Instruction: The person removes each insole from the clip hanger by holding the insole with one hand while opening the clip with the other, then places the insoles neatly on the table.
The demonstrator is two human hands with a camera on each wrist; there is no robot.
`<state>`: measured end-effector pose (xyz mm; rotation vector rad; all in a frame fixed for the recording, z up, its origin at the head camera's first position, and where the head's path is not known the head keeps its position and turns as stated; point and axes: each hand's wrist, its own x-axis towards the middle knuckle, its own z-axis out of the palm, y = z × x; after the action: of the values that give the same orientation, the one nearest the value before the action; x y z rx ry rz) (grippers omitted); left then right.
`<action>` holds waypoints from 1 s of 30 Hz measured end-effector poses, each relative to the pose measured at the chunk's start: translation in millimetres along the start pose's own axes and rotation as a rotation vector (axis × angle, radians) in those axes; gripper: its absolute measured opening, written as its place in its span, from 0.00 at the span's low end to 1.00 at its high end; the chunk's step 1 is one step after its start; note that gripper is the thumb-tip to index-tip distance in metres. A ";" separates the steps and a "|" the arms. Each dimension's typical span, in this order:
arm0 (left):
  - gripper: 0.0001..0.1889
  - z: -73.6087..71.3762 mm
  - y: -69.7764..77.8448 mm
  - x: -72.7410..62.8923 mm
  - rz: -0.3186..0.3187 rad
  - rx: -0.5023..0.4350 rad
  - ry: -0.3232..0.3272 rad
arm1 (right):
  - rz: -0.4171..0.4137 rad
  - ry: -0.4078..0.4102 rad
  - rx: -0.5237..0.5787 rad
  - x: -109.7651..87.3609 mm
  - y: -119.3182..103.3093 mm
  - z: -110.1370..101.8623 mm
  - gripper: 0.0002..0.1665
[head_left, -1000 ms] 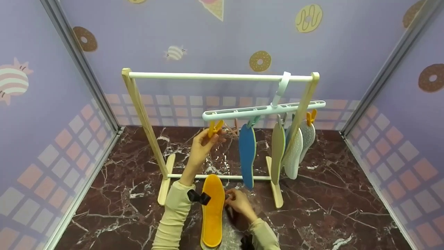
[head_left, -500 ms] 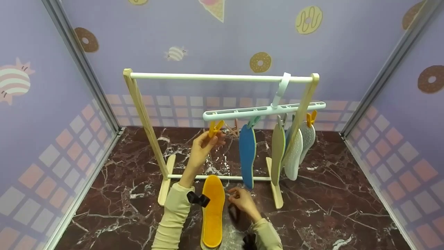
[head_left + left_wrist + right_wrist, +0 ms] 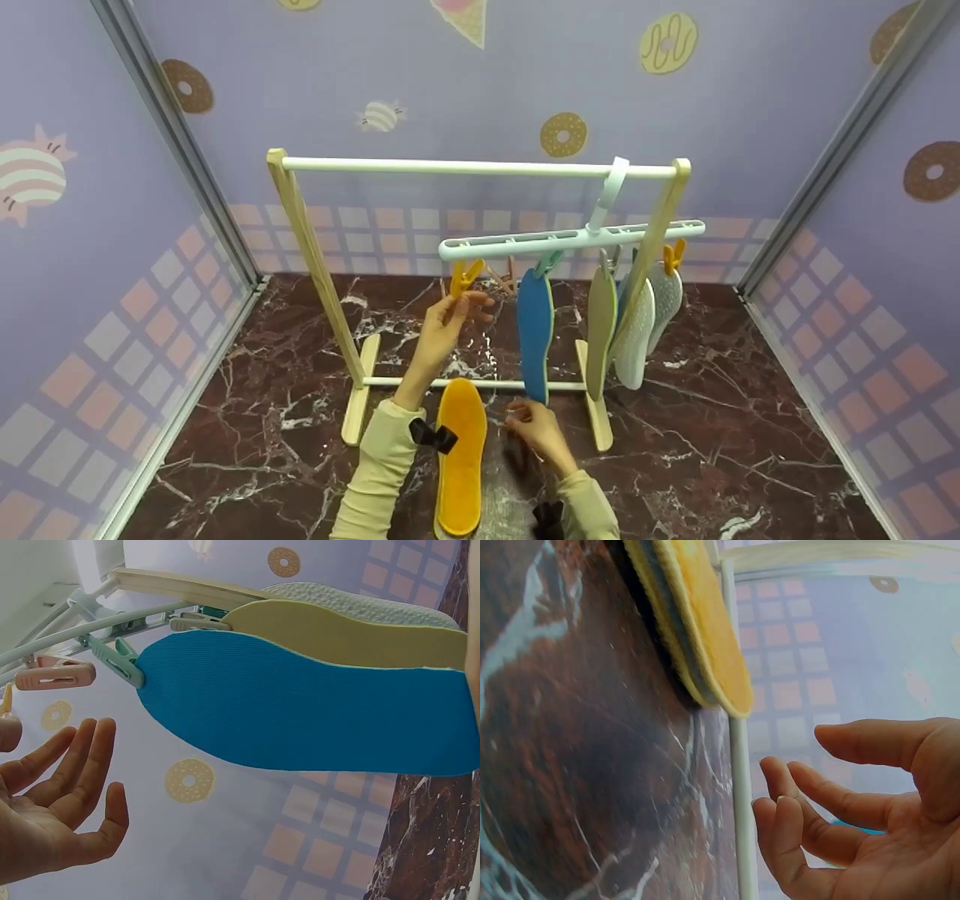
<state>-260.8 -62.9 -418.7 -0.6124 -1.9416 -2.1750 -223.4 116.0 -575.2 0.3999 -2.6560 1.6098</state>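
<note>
My left hand (image 3: 442, 334) is raised at the lower end of a yellow clip (image 3: 466, 276), which hangs from the left end of a pale plastic hanger (image 3: 551, 241). In the left wrist view, one fingertip is by the yellow clip and the other fingers spread loosely. Low over the marble, my right hand (image 3: 538, 431) holds nothing, its fingers loosely bent, just below the toe of a hanging blue insole (image 3: 535, 337). Two stacked yellow insoles (image 3: 461, 465) lie between my forearms. A green clip (image 3: 116, 660) grips the blue insole.
The hanger hooks over a wooden rack's white rail (image 3: 450, 166), near its right post. Farther right hang a tan insole (image 3: 600, 334), a white insole (image 3: 634, 337) and a grey insole (image 3: 665, 300). A pink clip (image 3: 56, 675) hangs beside the blue insole.
My left hand has slid slightly down the yellow clip, its fingers spreading. My right hand has moved right, away from the yellow insoles. The hanging insoles stay in place.
</note>
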 end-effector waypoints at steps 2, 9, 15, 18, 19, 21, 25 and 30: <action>0.20 2.1 -0.4 -0.8 -0.017 0.023 -0.003 | 0.022 0.005 -0.009 -2.2 -7.0 -5.8 0.17; 0.19 11.2 -0.5 1.1 0.017 0.012 -0.031 | 0.064 0.019 -0.027 -4.9 -11.6 -19.6 0.14; 0.18 16.5 4.0 4.2 0.046 0.092 -0.032 | 0.086 0.031 -0.055 -9.4 -10.7 -31.0 0.13; 0.17 17.7 7.1 6.0 0.041 0.119 -0.029 | 0.071 0.060 -0.087 -12.0 -11.7 -36.4 0.11; 0.17 18.0 8.3 6.4 0.041 0.134 -0.025 | 0.078 0.074 -0.093 -12.8 -12.5 -38.0 0.10; 0.18 18.5 10.5 6.8 0.028 0.165 -0.014 | 0.072 0.099 -0.113 -14.0 -14.3 -41.5 0.09; 0.27 19.0 13.5 6.8 -0.003 0.169 -0.007 | 0.064 0.121 -0.105 -15.2 -17.4 -47.8 0.07; 0.41 20.7 15.3 6.0 -0.049 0.192 0.003 | 0.026 0.165 -0.091 -16.4 -21.0 -53.0 0.08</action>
<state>-256.4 -44.0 -400.9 -0.5351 -2.1523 -1.9820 -209.4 156.5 -534.2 0.2211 -2.6079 1.4515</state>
